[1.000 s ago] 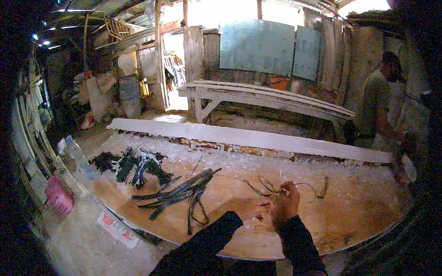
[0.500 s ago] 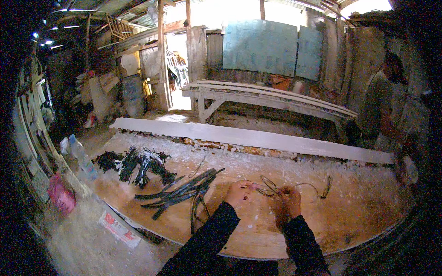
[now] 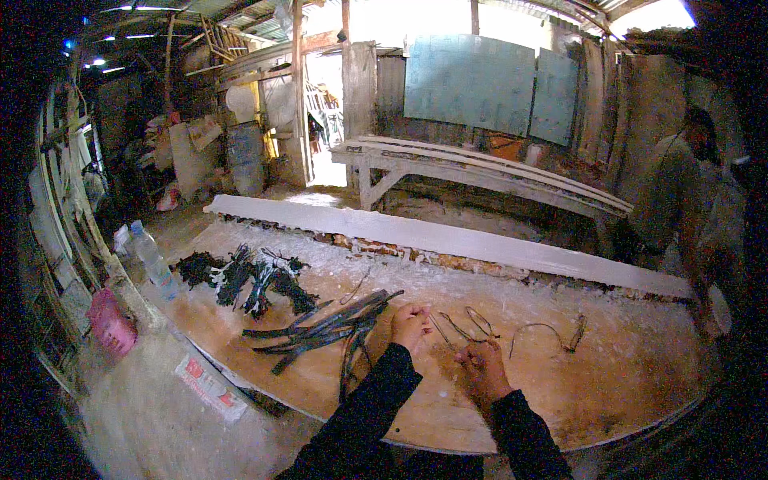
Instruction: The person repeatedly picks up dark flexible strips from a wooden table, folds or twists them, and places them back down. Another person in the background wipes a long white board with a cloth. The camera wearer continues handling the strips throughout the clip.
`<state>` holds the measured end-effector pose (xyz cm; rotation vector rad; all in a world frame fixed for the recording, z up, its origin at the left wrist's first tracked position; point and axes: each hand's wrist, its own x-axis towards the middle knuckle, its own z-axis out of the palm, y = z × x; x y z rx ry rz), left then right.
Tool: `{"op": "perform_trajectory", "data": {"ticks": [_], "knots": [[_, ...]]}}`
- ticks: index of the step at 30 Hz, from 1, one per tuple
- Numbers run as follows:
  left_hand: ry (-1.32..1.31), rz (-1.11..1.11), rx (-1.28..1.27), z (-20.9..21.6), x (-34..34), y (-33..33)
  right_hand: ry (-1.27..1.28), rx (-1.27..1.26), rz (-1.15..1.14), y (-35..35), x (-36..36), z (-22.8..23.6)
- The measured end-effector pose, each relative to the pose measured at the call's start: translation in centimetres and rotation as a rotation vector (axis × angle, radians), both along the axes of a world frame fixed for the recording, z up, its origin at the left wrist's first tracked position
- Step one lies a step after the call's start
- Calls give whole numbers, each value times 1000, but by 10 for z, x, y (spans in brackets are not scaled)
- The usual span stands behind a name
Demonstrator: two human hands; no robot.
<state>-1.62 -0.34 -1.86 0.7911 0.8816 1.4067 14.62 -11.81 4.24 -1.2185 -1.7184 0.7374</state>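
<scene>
My left hand [image 3: 410, 326] is closed in a pinch on one end of a thin dark strand [image 3: 439, 329], wire or cord, I cannot tell which. The strand slants down to my right hand [image 3: 484, 368], closed on it a little nearer to me. Loops of similar strand [image 3: 478, 322] rise just beyond the right fingers. A curled length [image 3: 538, 326] lies on the wooden table further right. Left of my left hand lies a loose pile of flat black strips [image 3: 328, 324]. Several bundles of short black and whitish strands [image 3: 244, 280] sit at the table's far left.
A long white-coated beam [image 3: 448, 240] borders the table's [image 3: 560, 392] far side. A clear plastic bottle [image 3: 152, 256] and a pink bag-like thing [image 3: 113, 322] are at the left. A wooden bench [image 3: 488, 176] stands behind. Another person [image 3: 672, 192] is at the right, in shadow.
My right hand has come nearer to me and slightly left, drawing the strand out from the left hand. The loops now stand beyond the right fingers. The whole view has shifted slightly.
</scene>
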Motion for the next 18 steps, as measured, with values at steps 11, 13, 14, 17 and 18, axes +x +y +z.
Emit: {"op": "perform_trajectory", "data": {"ticks": [11, 13, 14, 17, 18], "knots": [[405, 176, 97, 9, 0, 3, -128, 100, 37, 0, -5, 12], [329, 64, 63, 21, -7, -6, -99, 100, 24, 0, 0, 17], [301, 15, 48, 27, -9, -10, -105, 88, 13, 0, 2, 18], [322, 19, 55, 37, -3, -18, -617, -23, -194, 4, 12, 23], [346, 17, 97, 39, -1, -19, -556, 120, -311, 4, 14, 23]]}}
